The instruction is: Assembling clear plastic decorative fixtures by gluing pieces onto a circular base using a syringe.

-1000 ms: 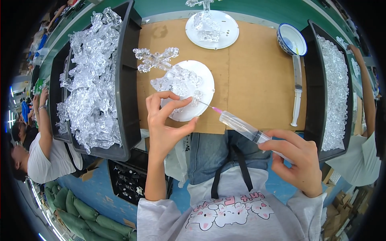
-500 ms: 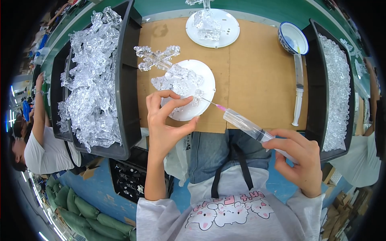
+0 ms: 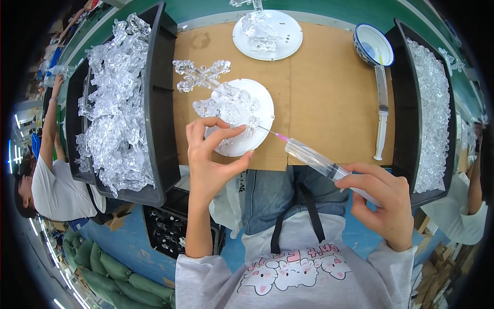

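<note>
A round white disc carries a clear plastic ornament with a cross-shaped top that sticks out toward the far left. My left hand is at the near left of the disc, its index fingertip at a small clear piece and its thumb apart. I cannot tell whether it touches the piece. My right hand grips a clear syringe, fingers around the plunger end. The syringe's needle, behind a pink hub, reaches left to the small piece.
A black bin heaped with clear parts stands left; another black bin of small clear pieces is right. A second white disc with a clear ornament sits far. A blue-and-white bowl and second syringe lie right. A co-worker is left.
The view has shifted very slightly. My hands, the syringe and the ornament hold nearly the same places. The co-worker at the left has raised a hand farther toward the back.
</note>
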Tool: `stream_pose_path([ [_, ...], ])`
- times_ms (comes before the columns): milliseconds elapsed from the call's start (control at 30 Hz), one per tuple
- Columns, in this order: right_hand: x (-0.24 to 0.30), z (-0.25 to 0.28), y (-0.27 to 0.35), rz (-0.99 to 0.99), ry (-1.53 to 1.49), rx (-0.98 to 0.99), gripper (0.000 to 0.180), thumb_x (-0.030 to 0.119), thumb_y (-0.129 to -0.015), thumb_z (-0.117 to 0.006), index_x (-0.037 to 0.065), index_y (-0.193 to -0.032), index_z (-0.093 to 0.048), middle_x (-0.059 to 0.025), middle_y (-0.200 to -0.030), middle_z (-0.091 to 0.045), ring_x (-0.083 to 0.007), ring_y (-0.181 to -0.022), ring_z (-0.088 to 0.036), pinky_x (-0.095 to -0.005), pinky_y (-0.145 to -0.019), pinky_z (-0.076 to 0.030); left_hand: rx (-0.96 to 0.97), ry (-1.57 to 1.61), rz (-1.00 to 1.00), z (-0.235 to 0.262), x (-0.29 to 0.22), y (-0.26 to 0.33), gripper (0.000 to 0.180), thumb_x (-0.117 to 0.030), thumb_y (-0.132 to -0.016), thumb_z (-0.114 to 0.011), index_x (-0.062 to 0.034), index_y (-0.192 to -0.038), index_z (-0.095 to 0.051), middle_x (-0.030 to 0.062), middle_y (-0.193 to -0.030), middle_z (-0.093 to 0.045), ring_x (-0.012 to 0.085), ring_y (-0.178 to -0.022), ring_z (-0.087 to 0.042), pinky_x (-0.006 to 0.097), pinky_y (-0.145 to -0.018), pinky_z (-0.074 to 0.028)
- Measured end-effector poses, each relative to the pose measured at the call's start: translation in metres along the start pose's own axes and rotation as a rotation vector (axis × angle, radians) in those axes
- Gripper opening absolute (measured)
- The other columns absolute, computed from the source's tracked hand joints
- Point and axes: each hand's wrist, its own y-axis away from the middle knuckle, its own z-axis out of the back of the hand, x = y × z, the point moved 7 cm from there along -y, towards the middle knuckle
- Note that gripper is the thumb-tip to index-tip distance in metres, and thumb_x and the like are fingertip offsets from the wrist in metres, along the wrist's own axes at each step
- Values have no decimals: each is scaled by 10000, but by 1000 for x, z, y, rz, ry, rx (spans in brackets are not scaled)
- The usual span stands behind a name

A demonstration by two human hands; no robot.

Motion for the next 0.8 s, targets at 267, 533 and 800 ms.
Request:
stream_pose_path([
  [267, -11, -3, 1, -15, -63, -16, 379, -82, -618, -603, 95, -939, -696, -118, -962, -677, -188, -590, -643, -261, -527, -510, -17, -63, -22, -4, 0, 1, 420, -102, -548, -792, -132, -963, -736, 41, -997, -550, 227, -1004, -468, 355, -819, -429],
  [533, -39, -11, 13, -77, -176, -76, 359, -73, -634, -590, 77, -941, -701, -133, -964, -688, -229, -750, -688, -260, -606, -518, -43, -235, -135, -20, 6, 8, 400, -98, -569, -795, -147, -961, -734, 38, -993, -545, 260, -1027, -443, 375, -802, -418],
  [800, -44, -12, 15, -161, -233, -94, 327, -63, -595, -542, 14, -879, -684, -159, -940, -689, -238, -799, -695, -260, -727, -509, -48, -195, -99, -17, 5, 9, 395, -98, -575, -788, -151, -962, -731, 45, -1002, -544, 283, -1042, -434, 395, -840, -413],
])
